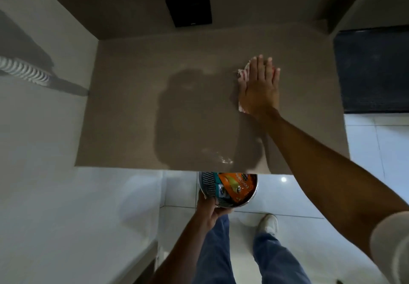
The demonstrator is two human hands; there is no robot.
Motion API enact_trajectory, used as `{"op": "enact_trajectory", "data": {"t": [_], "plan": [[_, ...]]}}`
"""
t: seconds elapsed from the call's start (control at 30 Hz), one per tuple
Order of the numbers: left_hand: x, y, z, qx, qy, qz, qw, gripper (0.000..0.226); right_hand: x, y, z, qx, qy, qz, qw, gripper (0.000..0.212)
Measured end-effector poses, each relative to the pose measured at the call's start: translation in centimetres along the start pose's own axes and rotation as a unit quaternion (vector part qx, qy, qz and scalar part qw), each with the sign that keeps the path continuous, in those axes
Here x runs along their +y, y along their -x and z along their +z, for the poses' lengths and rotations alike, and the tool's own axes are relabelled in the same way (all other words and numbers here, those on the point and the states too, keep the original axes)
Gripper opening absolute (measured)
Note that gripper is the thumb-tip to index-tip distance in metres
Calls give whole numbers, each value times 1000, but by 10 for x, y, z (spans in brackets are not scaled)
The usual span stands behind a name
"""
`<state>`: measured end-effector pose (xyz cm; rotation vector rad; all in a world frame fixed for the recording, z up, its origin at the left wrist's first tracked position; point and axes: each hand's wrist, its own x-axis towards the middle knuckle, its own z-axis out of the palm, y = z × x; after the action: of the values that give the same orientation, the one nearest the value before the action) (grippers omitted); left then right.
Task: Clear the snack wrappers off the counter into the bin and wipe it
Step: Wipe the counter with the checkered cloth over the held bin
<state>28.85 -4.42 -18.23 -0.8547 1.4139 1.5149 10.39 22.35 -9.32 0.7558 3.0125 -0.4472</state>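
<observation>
My right hand [260,86] lies flat, fingers together, pressing a pale pink-and-white cloth [243,73] onto the brown counter [137,106] at its right half. Only the cloth's edges show around the hand. Below the counter's front edge my left hand [209,209] grips the rim of a round metal mesh bin [208,184]. Inside the bin lie an orange snack wrapper [238,187] and a teal one [218,178]. No wrappers are visible on the counter. A wet sheen [219,156] shows near the counter's front edge.
A black square panel [189,10] is set in the brown back wall. A dark countertop [374,71] lies to the right. White walls flank the left. My legs in blue trousers and a white shoe [269,223] stand on glossy white floor tiles.
</observation>
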Motion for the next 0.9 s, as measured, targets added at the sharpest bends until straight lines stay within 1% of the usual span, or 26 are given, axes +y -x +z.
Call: {"op": "enact_trajectory", "data": {"t": [0.1,0.23,0.33,0.4,0.47,0.53,0.6,0.63,0.67,0.7,0.73,0.8,0.87,0.9], "plan": [[11,-16,-36,1,23,-2,1000,31,-48,-47,14,-8,10,-19,1000,69],[25,-36,-84,16,29,-22,999,49,-124,-98,31,-28,12,-58,998,68],[33,-53,-115,39,35,-45,998,65,-194,-121,46,-53,8,-124,991,68],[36,-61,-130,59,53,-52,996,68,-236,-124,56,-69,25,-215,974,65],[39,-63,-136,72,78,-54,993,75,-261,-113,64,-80,78,-326,939,64],[43,-60,-134,74,83,-46,993,80,-267,-92,67,-102,107,-442,885,68],[46,-52,-132,72,83,-23,994,77,-254,-65,67,-130,106,-561,811,67],[46,-46,-130,67,90,-11,994,76,-241,-53,65,-138,99,-600,781,64],[47,-41,-128,58,95,0,994,76,-226,-46,63,-139,93,-621,766,60],[47,-34,-124,52,96,9,994,76,-209,-41,58,-132,88,-624,765,57],[48,-27,-120,51,91,15,994,75,-191,-40,52,-126,84,-613,776,55],[47,-15,-111,66,95,18,993,72,-151,-40,38,-129,86,-548,822,58],[42,-6,-101,63,98,28,993,61,-107,-37,24,-131,107,-464,870,63],[38,-1,-96,55,98,36,993,55,-84,-30,17,-128,110,-431,887,65]]}}
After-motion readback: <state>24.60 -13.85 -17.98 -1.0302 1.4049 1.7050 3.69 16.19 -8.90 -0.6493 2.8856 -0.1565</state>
